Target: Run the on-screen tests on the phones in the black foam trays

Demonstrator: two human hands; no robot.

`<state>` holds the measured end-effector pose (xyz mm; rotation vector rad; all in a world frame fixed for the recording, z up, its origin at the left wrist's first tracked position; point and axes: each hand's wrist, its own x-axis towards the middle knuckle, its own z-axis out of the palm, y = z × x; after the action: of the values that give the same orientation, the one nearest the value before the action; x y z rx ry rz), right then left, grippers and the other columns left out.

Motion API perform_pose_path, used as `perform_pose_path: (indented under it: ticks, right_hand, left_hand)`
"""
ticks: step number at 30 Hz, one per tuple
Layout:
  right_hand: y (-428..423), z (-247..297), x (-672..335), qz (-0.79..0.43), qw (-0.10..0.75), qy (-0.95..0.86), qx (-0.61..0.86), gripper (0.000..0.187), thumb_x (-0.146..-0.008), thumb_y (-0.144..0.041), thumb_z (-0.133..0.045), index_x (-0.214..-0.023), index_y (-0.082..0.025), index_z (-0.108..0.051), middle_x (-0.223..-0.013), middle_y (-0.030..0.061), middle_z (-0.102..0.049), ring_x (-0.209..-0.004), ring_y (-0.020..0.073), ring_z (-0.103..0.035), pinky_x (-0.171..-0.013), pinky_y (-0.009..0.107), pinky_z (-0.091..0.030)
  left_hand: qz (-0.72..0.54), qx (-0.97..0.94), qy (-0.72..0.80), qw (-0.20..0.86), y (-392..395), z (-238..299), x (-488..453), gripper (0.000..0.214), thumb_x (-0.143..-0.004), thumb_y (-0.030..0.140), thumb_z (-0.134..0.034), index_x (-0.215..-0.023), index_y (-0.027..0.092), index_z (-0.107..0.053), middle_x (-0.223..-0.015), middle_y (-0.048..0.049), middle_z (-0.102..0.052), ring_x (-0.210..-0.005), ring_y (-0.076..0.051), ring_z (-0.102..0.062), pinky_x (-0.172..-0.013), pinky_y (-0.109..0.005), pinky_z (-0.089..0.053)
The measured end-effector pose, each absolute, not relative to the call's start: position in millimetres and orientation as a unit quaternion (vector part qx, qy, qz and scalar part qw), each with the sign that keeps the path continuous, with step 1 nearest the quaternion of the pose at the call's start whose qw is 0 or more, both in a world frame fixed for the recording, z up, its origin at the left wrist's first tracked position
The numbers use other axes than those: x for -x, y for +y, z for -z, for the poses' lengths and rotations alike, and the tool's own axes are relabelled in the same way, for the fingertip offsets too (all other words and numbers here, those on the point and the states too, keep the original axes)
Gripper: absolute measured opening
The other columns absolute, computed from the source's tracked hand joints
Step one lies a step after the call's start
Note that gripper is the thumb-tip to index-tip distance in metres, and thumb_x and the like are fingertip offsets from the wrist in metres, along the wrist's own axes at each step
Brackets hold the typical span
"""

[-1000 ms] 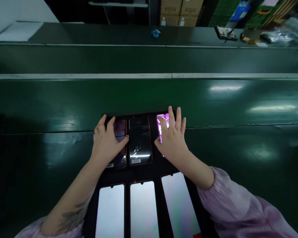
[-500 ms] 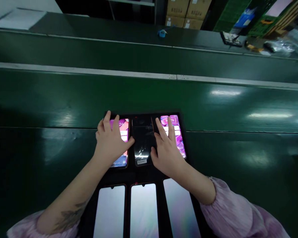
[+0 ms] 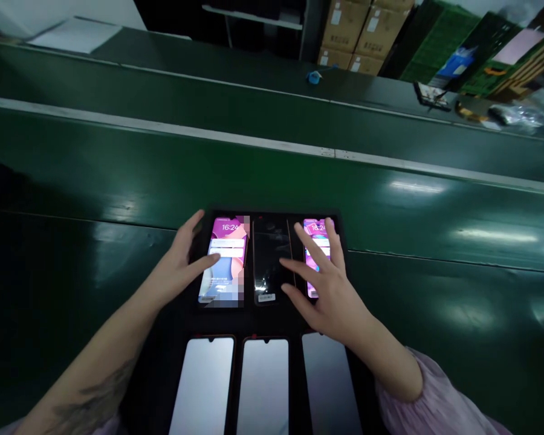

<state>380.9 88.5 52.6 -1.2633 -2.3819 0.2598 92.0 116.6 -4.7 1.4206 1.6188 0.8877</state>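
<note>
A black tray (image 3: 226, 321) holds smartphones in two rows of three. In the far row, a left phone (image 3: 226, 266) with a lit pink and blue lock screen lies beside a dark-screened middle phone (image 3: 269, 257) that has a small white label. My left hand (image 3: 176, 263) has its fingers along the tray's left edge, with the thumb stretched over the left phone. Spread fingers of my right hand (image 3: 329, 284) reach over the right phone (image 3: 316, 257), also lit, and towards the dark phone's right side. Whether the fingertips touch glass, I cannot tell.
The near row shows white or grey screens: a left one (image 3: 204, 380), a middle one (image 3: 265, 380) and a right one (image 3: 329, 380). Beyond the green bench (image 3: 118, 187), a ledge carries a blue tape roll (image 3: 314, 77) and plastic wrap (image 3: 517, 115). Cardboard boxes (image 3: 344, 27) stand behind.
My left hand has moved off the left phone to the tray's left side, uncovering its screen. My right hand stays over the right phone. The whole view has tilted slightly.
</note>
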Motion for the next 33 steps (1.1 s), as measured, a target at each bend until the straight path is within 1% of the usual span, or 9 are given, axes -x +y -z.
perform_pose_path:
  ticks: [4, 9, 14, 17, 20, 24, 27, 30, 33]
  right_hand:
    - [86.2, -47.1, -390.9, -0.123, 0.209, -0.885, 0.398, 0.025, -0.099, -0.027, -0.059, -0.112, -0.025, -0.08, -0.165, 0.0075, -0.048, -0.165, 0.0422, -0.002, -0.121, 0.081, -0.031]
    - [89.2, -39.2, -385.6, -0.121, 0.168, -0.898, 0.388, 0.02, -0.096, -0.025, -0.065, -0.106, -0.029, -0.082, -0.166, 0.0016, -0.047, -0.165, 0.0435, -0.007, -0.123, 0.082, -0.024]
    - [95.7, -33.3, -393.2, -0.03, 0.193, -0.85, 0.489, 0.03, -0.102, -0.03, -0.056, -0.126, -0.025, -0.075, -0.168, 0.0104, -0.043, -0.164, 0.0455, -0.011, -0.117, 0.086, -0.028]
    - [92.7, -36.3, -413.4, -0.008, 0.248, -0.835, 0.491, 0.029, -0.103, -0.026, -0.054, -0.122, -0.026, -0.077, -0.165, 0.0057, -0.048, -0.164, 0.0414, -0.016, -0.121, 0.078, -0.034]
    - [83.3, -40.2, -434.0, -0.006, 0.277, -0.837, 0.472, 0.027, -0.1, -0.019, -0.057, -0.104, -0.027, -0.082, -0.162, -0.0015, -0.053, -0.163, 0.0375, -0.022, -0.123, 0.066, -0.041]
    - [70.3, -32.2, -447.5, -0.012, 0.261, -0.84, 0.475, 0.027, -0.099, -0.017, -0.058, -0.096, -0.028, -0.083, -0.16, -0.0039, -0.054, -0.163, 0.039, -0.021, -0.121, 0.065, -0.045]
    - [66.7, -18.7, -448.8, 0.007, 0.243, -0.811, 0.532, 0.028, -0.102, -0.022, -0.056, -0.118, -0.029, -0.078, -0.167, 0.0008, -0.046, -0.163, 0.042, -0.02, -0.118, 0.072, -0.044]
    - [68.1, -10.2, -447.7, 0.016, 0.235, -0.791, 0.565, 0.043, -0.105, -0.028, -0.051, -0.147, -0.028, -0.059, -0.174, 0.0068, -0.032, -0.163, 0.0434, -0.02, -0.12, 0.077, -0.037]
    - [71.6, -10.9, -445.8, 0.009, 0.238, -0.798, 0.554, 0.048, -0.104, -0.028, -0.051, -0.152, -0.031, -0.053, -0.176, 0.005, -0.027, -0.162, 0.0435, -0.02, -0.122, 0.077, -0.033]
  left_hand:
    - [-0.367, -0.487, 0.647, 0.459, 93.4, 11.7, -78.9, 0.097, -0.075, 0.05, -0.076, -0.159, 0.023, -0.037, -0.171, -0.0143, -0.034, -0.16, -0.04, -0.029, -0.123, -0.056, -0.044]
    - [-0.344, -0.512, 0.64, 0.458, 84.2, 11.4, -78.6, 0.101, -0.075, 0.047, -0.076, -0.163, 0.026, -0.031, -0.175, -0.0113, -0.027, -0.16, -0.039, -0.028, -0.121, -0.054, -0.046]
    - [-0.308, -0.55, 0.649, 0.426, 89.6, 11.4, -83.7, 0.102, -0.077, 0.05, -0.073, -0.164, 0.025, -0.026, -0.172, -0.013, -0.032, -0.158, -0.038, -0.035, -0.128, -0.059, -0.033]
    - [-0.317, -0.527, 0.682, 0.396, 106.8, 7.9, -93.3, 0.099, -0.075, 0.051, -0.071, -0.161, 0.019, -0.033, -0.168, -0.0152, -0.039, -0.154, -0.038, -0.041, -0.13, -0.058, -0.031]
    - [-0.388, -0.486, 0.669, 0.407, 129.4, 1.9, -102.7, 0.085, -0.085, 0.045, -0.064, -0.158, 0.013, -0.034, -0.166, -0.0133, -0.044, -0.155, -0.033, -0.041, -0.132, -0.05, -0.03]
    - [-0.462, -0.456, 0.637, 0.415, 135.7, -2.7, -108.6, 0.069, -0.09, 0.035, -0.057, -0.154, 0.016, -0.039, -0.161, -0.0081, -0.052, -0.158, -0.027, -0.036, -0.133, -0.044, -0.031]
    - [-0.475, -0.429, 0.647, 0.415, 111.3, -1.1, -109.1, 0.061, -0.088, 0.031, -0.06, -0.148, 0.023, -0.049, -0.158, -0.0044, -0.055, -0.157, -0.028, -0.037, -0.133, -0.047, -0.035]
    - [-0.465, -0.391, 0.671, 0.425, 75.9, 2.5, -106.9, 0.058, -0.087, 0.032, -0.063, -0.144, 0.027, -0.055, -0.162, -0.0018, -0.051, -0.158, -0.032, -0.036, -0.127, -0.05, -0.045]
    - [-0.44, -0.377, 0.687, 0.438, 49.4, 6.8, -105.0, 0.061, -0.085, 0.035, -0.067, -0.145, 0.03, -0.056, -0.164, -0.0012, -0.049, -0.157, -0.037, -0.037, -0.118, -0.052, -0.055]
